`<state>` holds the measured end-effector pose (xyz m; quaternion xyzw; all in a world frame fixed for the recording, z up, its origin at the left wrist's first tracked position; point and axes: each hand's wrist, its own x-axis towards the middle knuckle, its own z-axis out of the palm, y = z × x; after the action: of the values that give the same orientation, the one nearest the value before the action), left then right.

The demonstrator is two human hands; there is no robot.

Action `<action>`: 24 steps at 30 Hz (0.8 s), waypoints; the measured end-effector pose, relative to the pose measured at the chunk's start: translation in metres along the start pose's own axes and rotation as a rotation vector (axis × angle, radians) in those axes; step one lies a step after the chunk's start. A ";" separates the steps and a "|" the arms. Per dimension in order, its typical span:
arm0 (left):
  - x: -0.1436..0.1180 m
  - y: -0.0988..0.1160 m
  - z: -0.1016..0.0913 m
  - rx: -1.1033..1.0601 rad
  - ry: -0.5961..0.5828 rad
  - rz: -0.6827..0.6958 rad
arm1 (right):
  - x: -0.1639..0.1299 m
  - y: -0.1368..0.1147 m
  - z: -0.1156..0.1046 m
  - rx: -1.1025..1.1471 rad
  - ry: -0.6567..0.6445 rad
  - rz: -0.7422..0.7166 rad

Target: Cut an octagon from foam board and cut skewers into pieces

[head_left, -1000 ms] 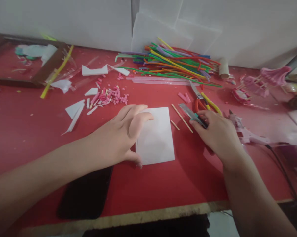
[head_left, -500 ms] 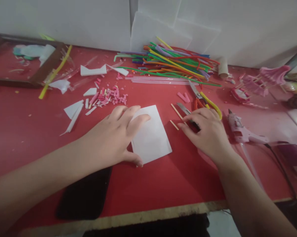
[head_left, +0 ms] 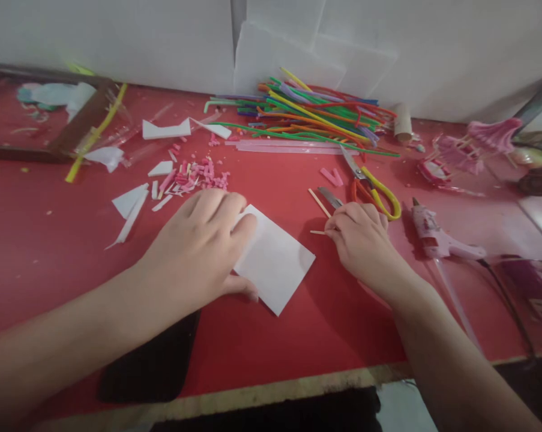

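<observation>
My left hand lies on the left part of a white rectangular sheet, fingers on top and thumb at its near edge; the sheet sits turned at an angle on the red table. To its right, my right hand pinches a short wooden stick at the fingertips. A longer wooden stick and the blade of a utility knife lie just beyond the right hand's fingers.
Behind the right hand lie scissors with yellow and orange handles, a pink glue gun and a pile of coloured straws. Pink bits and white scraps lie left. A black phone sits under my left forearm.
My right hand has let go of the utility knife, moved left and picked up the short stick. My left hand has turned the white sheet clockwise.
</observation>
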<state>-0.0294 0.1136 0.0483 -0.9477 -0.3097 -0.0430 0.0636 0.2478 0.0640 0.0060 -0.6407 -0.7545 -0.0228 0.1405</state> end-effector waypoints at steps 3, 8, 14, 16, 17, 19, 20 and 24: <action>0.002 -0.004 0.009 -0.207 0.018 0.229 | -0.001 -0.001 -0.001 -0.004 -0.006 -0.021; 0.006 -0.001 0.025 -0.344 -0.098 0.250 | -0.004 -0.001 -0.004 -0.006 -0.024 -0.042; 0.004 0.008 0.021 -0.322 -0.064 0.180 | -0.005 -0.002 0.000 -0.023 0.030 -0.020; 0.003 0.006 0.020 -0.334 -0.095 0.211 | -0.004 -0.003 0.000 -0.029 0.037 -0.005; 0.003 0.004 0.020 -0.342 -0.113 0.233 | -0.004 -0.004 0.000 -0.031 0.033 0.001; 0.004 -0.001 0.022 -0.366 -0.123 0.265 | -0.003 -0.006 -0.003 -0.035 0.019 0.013; 0.006 -0.003 0.023 -0.378 -0.101 0.268 | -0.002 -0.005 -0.005 -0.034 0.014 0.022; 0.012 -0.003 0.026 -0.355 0.079 0.190 | -0.001 0.005 -0.013 -0.065 0.060 0.149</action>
<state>-0.0206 0.1262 0.0243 -0.9666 -0.2038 -0.1280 -0.0883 0.2549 0.0609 0.0172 -0.6981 -0.6992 -0.0562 0.1434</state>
